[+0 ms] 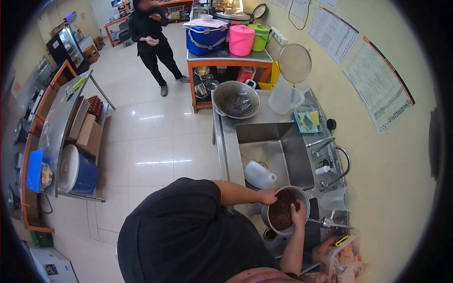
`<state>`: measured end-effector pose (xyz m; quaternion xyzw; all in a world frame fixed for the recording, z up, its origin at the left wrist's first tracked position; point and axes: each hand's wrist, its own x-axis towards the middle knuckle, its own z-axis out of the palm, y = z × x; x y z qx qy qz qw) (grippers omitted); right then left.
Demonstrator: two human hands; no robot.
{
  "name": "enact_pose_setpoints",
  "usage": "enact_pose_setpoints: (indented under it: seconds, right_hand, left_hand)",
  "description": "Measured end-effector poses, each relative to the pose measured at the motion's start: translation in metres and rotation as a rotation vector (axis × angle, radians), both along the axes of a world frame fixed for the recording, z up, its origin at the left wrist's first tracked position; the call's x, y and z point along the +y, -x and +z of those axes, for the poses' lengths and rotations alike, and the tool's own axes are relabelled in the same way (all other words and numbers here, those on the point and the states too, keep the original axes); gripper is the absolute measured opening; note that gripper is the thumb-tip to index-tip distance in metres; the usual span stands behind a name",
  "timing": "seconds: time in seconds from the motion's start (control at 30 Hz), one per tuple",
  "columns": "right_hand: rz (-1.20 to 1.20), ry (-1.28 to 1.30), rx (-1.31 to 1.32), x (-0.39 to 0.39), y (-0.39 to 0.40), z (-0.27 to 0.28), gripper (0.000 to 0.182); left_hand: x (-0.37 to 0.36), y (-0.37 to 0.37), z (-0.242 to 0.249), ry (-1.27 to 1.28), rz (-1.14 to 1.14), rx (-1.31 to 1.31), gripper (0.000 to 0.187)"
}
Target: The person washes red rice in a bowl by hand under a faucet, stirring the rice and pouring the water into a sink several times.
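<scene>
A round metal pot point(306, 202) holding a dark reddish-brown mass point(281, 213) is over the near part of the sink counter. My left hand point(268, 196) grips the pot's rim on its left side. My right hand point(298, 213) reaches inside the pot at its right, fingers curled against the dark contents; whether it holds some is hidden. Beside the pot, a white plastic jug point(259, 175) lies on its side in the steel sink point(295, 155). A metal rod-like tool point(330, 223) lies just right of the pot.
A large wok point(236, 99) sits beyond the sink, near a clear pitcher point(281, 96) and sponges point(309, 120). Taps point(347, 162) line the wall side. A plastic tub point(332, 257) with bagged food is at the near right. Another person point(155, 42) stands across the floor.
</scene>
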<state>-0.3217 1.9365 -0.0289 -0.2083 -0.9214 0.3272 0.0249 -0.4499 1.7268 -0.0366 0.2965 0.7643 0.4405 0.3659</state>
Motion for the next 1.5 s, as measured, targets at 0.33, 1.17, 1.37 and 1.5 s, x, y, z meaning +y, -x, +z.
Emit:
enact_pose_setpoints:
  seconds: [0.33,1.17,1.37,1.5]
  right_hand:
    - [0.448,-0.399,-0.203,-0.080,0.025,0.051,0.069]
    - [0.029,-0.157,-0.397,-0.013,-0.011,0.013,0.048]
    - [-0.197,0.132,0.201,-0.040,0.056,-0.057,0.032]
    - [0.304,0.127,0.014,-0.064,0.043,-0.064,0.028]
  left_hand:
    - [0.039,0.113,-0.006,0.302,-0.540,0.433,0.050]
    - [0.012,0.009,-0.037,0.056,-0.031,0.117,0.047]
    - [0.010,0.014,-0.047,0.090,-0.056,0.042,0.049]
    - [0.007,0.013,-0.050,0.040,-0.043,0.091,0.050]
